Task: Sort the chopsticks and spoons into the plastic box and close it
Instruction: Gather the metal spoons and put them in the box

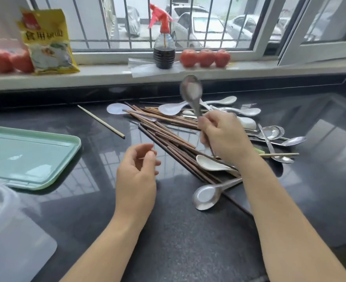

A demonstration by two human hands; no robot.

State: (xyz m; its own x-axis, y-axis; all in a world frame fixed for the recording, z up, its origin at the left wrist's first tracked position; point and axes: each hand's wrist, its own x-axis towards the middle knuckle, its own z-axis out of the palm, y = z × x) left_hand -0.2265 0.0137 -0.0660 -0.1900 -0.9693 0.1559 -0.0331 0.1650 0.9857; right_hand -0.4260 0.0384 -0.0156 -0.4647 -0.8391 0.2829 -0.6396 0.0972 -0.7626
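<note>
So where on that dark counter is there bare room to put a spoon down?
Bare counter lies between the green lid and the brown chopsticks, and nearer, between the forearms. It is crowded on the right, where metal spoons and white spoons overlap.

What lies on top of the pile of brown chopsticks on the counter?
A white spoon rests across the brown chopsticks near their lower end, and another white spoon lies on the far end. The right hand covers the middle, so anything there is hidden.
</note>
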